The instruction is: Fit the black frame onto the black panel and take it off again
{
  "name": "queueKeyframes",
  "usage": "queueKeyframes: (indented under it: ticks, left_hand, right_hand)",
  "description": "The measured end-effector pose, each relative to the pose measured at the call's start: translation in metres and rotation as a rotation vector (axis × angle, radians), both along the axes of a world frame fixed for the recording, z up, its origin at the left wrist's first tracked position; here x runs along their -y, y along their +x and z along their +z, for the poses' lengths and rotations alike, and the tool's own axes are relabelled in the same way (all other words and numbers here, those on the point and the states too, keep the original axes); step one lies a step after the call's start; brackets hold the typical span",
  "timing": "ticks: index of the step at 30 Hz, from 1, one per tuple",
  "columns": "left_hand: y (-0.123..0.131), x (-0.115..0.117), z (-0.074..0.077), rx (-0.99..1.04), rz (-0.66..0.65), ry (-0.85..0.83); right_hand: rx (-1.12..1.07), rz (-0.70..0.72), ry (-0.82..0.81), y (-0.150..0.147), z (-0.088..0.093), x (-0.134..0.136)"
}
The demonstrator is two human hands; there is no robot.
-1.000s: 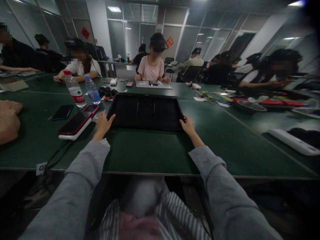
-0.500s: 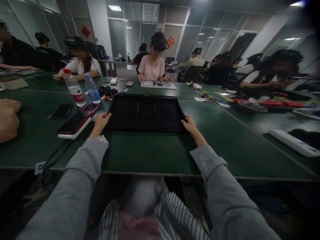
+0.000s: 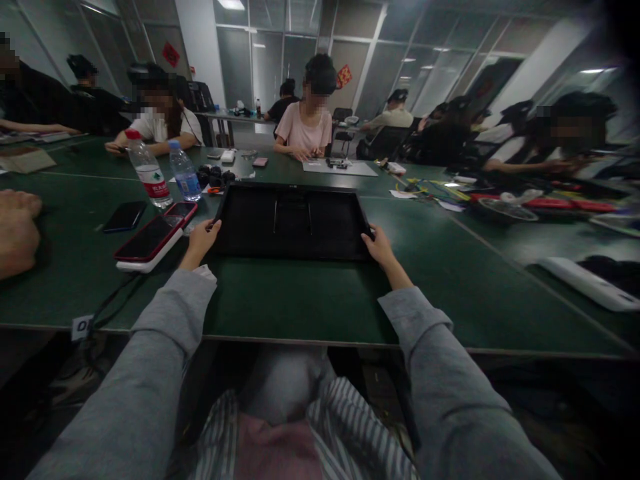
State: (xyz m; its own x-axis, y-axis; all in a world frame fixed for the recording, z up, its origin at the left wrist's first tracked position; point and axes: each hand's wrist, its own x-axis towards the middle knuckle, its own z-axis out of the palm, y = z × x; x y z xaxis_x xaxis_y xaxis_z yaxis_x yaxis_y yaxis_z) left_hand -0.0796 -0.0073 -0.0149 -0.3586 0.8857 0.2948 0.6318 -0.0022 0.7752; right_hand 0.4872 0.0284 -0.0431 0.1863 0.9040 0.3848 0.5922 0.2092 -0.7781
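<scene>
A black rectangular frame or shallow tray (image 3: pixel 325 243) lies over the green table (image 3: pixel 300 300) in front of me, with two thin upright lines near its middle. My left hand (image 3: pixel 201 241) is closed on its left edge, thumb on top. At the right edge my right hand (image 3: pixel 379 245) grips it the same way, thumb over the rim. The other fingers of both hands are partly hidden. A phone in a red case (image 3: pixel 150 239), on a white object, lies just left of my left hand.
Two bottles, one red-capped (image 3: pixel 153 177) and one blue-capped (image 3: pixel 185 175), stand back left near a dark phone (image 3: pixel 125 217). Another person's hand (image 3: pixel 17 233) rests at far left. A white bar (image 3: pixel 587 283) lies at right. Opposite, a person works by a light board (image 3: pixel 350 168).
The light board across the table has shifted right, and the hands of the person there have moved. My hands keep their hold on the black frame, and the view has tilted slightly.
</scene>
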Motion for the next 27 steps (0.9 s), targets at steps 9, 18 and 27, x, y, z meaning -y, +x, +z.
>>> queueKeyframes:
  ticks: [9, 18, 27]
  left_hand:
    - [-0.008, -0.009, -0.006, 0.273, 0.027, -0.022]
    - [-0.003, -0.002, 0.001, 0.35, 0.0, -0.059]
    - [0.005, 0.007, 0.011, 0.289, -0.006, -0.041]
  right_hand:
    - [-0.397, 0.078, -0.26, 0.011, 0.022, 0.014]
    - [-0.355, 0.191, -0.179, 0.013, 0.021, 0.016]
    - [-0.35, 0.073, -0.05, 0.016, 0.029, 0.018]
